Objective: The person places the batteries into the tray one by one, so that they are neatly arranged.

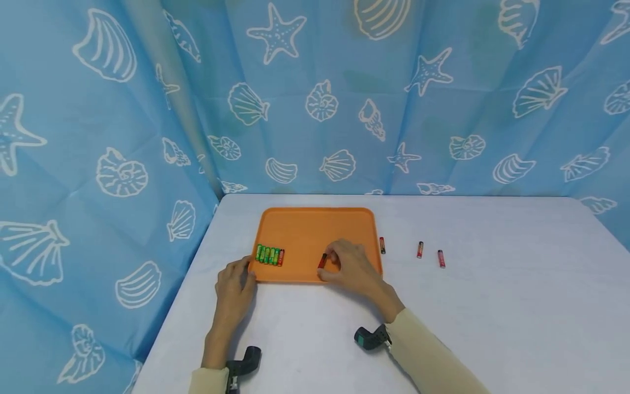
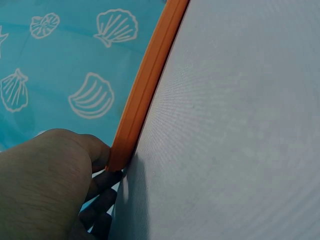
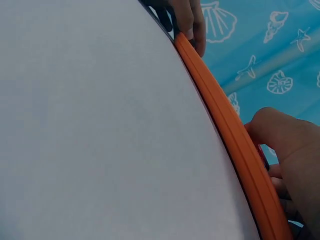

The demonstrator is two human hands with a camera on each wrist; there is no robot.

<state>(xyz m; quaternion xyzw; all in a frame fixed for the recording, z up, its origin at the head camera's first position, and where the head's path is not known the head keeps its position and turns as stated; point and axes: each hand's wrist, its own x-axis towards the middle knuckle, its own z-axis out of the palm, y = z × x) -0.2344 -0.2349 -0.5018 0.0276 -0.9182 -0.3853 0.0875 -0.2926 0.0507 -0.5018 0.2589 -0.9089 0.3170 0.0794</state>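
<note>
Tray (image 1: 315, 230) lay on table (image 1: 492, 306), curtain (image 1: 295, 126) behind, battery row (image 1: 269, 255) at its left end, three loose batteries (image 1: 420, 249) to its right.

there are five green batteries (image 1: 267, 255) and one red battery (image 1: 281, 258) in a row on one orange tray (image 1: 320, 224), one held red battery (image 1: 322, 261) pinched by the right hand (image 1: 354, 268), and three loose red batteries (image 1: 420, 249) on one worktop (image 1: 492, 312), making ten batteries. two hands, counting the left hand (image 1: 233, 290), two pale sleeves (image 1: 428, 350), two black wrist-worn devices (image 1: 379, 337).
</note>
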